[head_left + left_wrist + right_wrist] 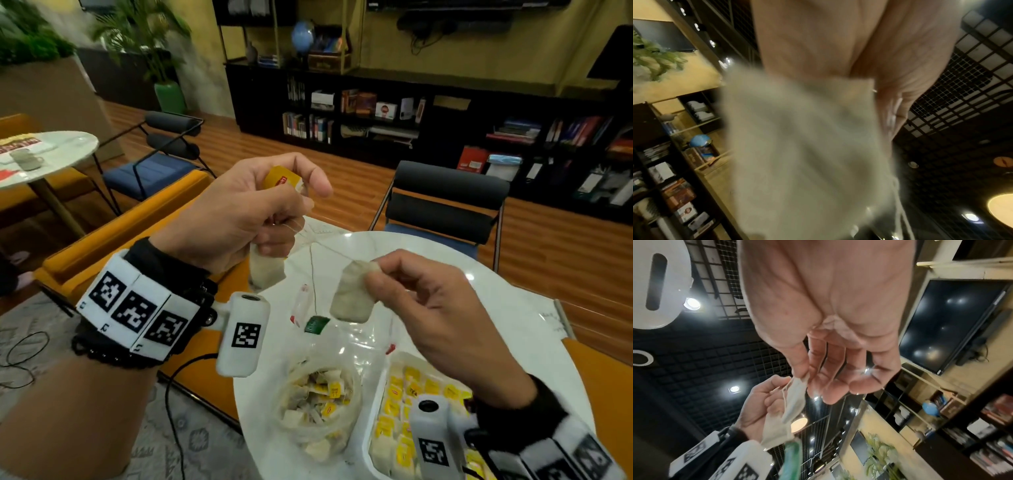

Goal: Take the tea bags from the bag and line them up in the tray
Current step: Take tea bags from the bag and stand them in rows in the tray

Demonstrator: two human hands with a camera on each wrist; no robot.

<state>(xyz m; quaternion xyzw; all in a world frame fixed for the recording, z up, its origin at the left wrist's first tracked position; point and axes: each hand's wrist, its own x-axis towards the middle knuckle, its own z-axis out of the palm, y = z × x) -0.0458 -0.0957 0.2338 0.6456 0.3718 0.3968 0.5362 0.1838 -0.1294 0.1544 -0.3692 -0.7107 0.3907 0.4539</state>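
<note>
Both hands are raised above the white round table. My left hand grips one pale tea bag in its lower fingers and pinches a yellow tag between thumb and forefinger. My right hand pinches the top of a second tea bag. Thin strings run between the two bags, and a green tag dangles from one string. Below lie the open clear plastic bag holding several tea bags and the white tray with rows of yellow-tagged bags. In the left wrist view a blurred tea bag fills the frame.
A red-and-white packet lies on the table under the strings. A dark chair with a blue seat stands beyond the table and an orange bench runs along the left. A second round table stands far left.
</note>
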